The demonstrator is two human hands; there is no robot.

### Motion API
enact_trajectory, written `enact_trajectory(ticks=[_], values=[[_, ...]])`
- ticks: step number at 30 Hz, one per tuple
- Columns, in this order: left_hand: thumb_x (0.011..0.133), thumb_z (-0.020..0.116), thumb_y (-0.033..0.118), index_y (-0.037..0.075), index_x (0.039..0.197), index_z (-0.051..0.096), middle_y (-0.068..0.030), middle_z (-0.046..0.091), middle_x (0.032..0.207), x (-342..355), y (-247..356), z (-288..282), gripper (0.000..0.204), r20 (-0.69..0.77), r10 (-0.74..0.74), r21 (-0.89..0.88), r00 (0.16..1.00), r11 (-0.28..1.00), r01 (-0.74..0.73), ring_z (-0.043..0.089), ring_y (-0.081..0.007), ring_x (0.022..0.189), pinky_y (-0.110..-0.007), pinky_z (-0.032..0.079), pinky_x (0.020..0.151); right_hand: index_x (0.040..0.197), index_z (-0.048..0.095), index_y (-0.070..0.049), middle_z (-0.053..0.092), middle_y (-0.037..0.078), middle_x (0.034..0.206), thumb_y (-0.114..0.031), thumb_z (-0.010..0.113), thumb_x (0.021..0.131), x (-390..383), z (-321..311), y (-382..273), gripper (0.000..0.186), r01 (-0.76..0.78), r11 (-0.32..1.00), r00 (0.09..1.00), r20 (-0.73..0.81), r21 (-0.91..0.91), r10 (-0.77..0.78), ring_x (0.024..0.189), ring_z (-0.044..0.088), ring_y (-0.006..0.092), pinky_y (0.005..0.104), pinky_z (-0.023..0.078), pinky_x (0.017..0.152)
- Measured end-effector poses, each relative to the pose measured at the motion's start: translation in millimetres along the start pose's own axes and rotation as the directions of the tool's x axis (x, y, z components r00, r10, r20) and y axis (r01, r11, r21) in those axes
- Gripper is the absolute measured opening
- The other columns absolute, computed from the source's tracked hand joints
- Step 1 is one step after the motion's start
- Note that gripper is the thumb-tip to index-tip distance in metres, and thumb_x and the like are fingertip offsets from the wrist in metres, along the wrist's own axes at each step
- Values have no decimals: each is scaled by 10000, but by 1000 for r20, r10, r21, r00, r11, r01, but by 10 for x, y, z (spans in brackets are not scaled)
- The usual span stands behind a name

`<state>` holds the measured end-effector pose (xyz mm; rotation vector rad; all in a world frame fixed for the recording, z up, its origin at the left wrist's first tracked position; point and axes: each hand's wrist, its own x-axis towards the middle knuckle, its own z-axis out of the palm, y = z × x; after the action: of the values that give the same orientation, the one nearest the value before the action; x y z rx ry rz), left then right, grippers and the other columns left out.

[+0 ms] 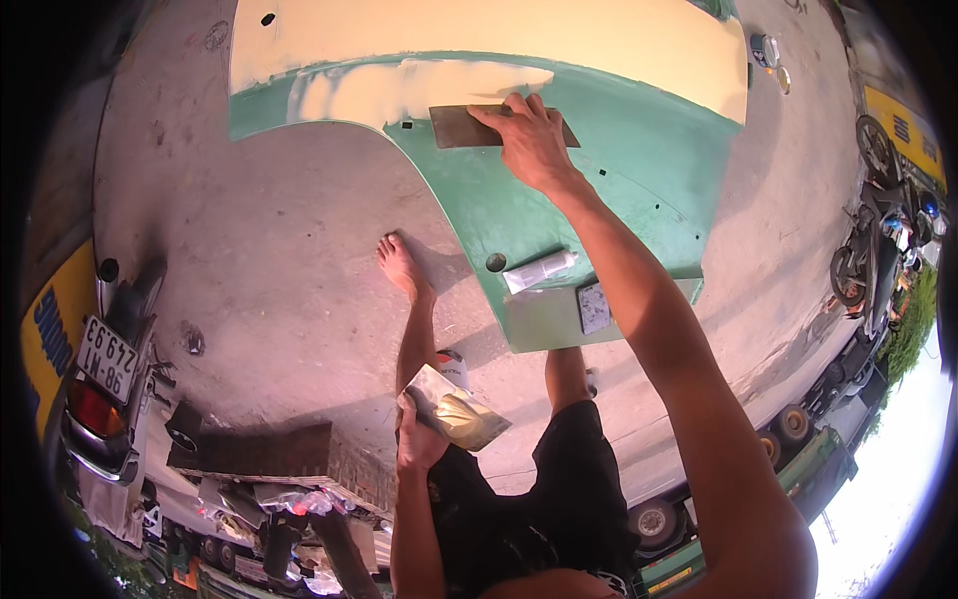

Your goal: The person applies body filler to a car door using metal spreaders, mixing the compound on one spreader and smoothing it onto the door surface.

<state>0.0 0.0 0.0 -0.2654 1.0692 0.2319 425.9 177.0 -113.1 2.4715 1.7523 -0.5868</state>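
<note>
My right hand [534, 140] is stretched far forward and grips a wide, flat, dark putty spreader [459, 128], fingers spread along it. The spreader lies against a green-painted panel [639, 170], just below a streaky band of cream putty [399, 88]. Low on my left side, my left hand [419, 441] is closed on the edge of a flat mixing plate [479, 424] with yellowish putty on it. On the panel's near end rest a white tube [539, 271] and a grey speckled rectangular object [594, 307], partly behind my right forearm.
A tin [453, 367] stands on the concrete floor [279, 260] beside my leg. Open cans [766, 52] sit at the far right. A parked motorbike [105, 389] is at left, more motorbikes [868, 230] at right. A long box [259, 454] with clutter stands near left.
</note>
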Motion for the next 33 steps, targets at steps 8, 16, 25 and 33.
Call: enact_trajectory(ticks=[8, 16, 25, 33], values=[[915, 515, 691, 100, 1533, 259, -152, 390, 1505, -109, -61, -140, 892, 0, 36, -29, 999, 999, -36, 405, -326, 1383, -499, 328, 1158, 1382, 587, -353, 490, 53, 1223, 26, 578, 826, 729, 147, -458, 672, -56, 996, 977, -202, 74, 70, 1117, 454, 286, 553, 408, 920], [910, 526, 693, 93, 1495, 329, -134, 460, 1445, -62, -106, -179, 862, -32, 37, -90, 999, 995, -39, 459, -313, 1336, -491, 356, 1137, 1371, 590, -373, 515, 39, 1126, -15, 581, 840, 244, 232, -573, 640, -68, 993, 996, -58, 94, 74, 1089, 487, 287, 576, 403, 898], [924, 482, 703, 100, 1537, 260, -65, 401, 1498, -98, -25, -159, 888, 64, 56, -97, 996, 994, -49, 386, -264, 1390, -461, 293, 1171, 1344, 618, -315, 516, 94, 1220, -18, 631, 821, 405, 81, -879, 602, 39, 996, 989, -147, 84, -26, 1137, 475, 326, 573, 430, 894], [946, 510, 648, 85, 1522, 292, -85, 408, 1495, -140, -37, -250, 834, 42, 40, -211, 998, 977, -30, 385, -281, 1388, -462, 285, 1177, 1336, 627, -316, 518, 92, 1256, -37, 623, 834, 1085, 125, -1231, 574, 7, 993, 988, -152, 118, 11, 1225, 449, 347, 673, 348, 1022]])
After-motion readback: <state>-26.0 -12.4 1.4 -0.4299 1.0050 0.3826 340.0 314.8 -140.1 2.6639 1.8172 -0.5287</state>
